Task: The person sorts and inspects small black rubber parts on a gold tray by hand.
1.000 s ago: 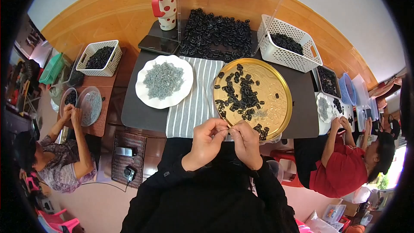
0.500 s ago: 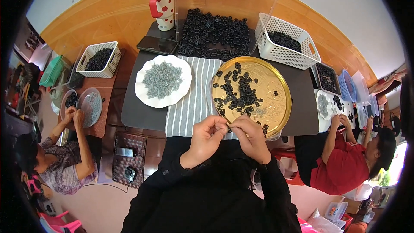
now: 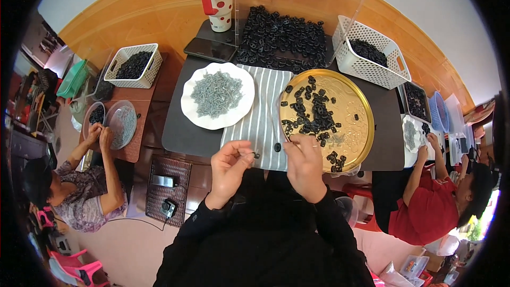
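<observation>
My left hand is closed in a pinch over the front of the grey-and-white striped cloth, with a small dark piece at its fingertips. My right hand is curled at the near left rim of the round gold tray; whatever its fingers hold is hidden. Between the hands, a black oval plastic piece shows against the cloth, close to the right fingertips; whether it lies there or is in the air I cannot tell. Many black pieces are heaped on the tray. A white scalloped plate bears grey metal screws.
Behind stand a red-dotted tumbler, a dark phone, a pile of black pieces in a clear-walled bin and a white basket. Co-workers sit at left and right, hands at similar parts.
My hands have come apart, left hand leftward, right hand slightly rightward. A black oval piece now shows between them. The whole view has shifted, so the table appears farther right.
</observation>
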`<action>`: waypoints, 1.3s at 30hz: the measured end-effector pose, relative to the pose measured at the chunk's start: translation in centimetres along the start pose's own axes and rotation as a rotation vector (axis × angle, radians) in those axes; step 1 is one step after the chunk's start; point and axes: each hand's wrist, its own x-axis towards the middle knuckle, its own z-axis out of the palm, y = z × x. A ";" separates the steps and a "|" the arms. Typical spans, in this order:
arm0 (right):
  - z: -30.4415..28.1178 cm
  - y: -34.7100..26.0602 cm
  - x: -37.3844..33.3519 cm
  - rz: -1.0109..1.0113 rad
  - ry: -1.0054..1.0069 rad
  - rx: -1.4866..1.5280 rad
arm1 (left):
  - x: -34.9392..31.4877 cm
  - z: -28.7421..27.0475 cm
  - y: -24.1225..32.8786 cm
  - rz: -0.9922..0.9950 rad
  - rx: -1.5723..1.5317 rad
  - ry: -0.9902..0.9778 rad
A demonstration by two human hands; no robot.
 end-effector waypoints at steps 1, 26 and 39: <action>0.0 -0.6 0.2 0.036 -0.101 -0.081 | -0.1 0.0 0.1 -0.018 0.002 -0.010; 0.9 -0.1 -1.3 -0.215 -0.253 -0.203 | 0.2 0.4 -0.3 -0.023 0.010 -0.066; -0.9 0.9 -1.8 0.738 -0.160 1.237 | -0.2 3.0 0.5 -0.079 0.016 -0.257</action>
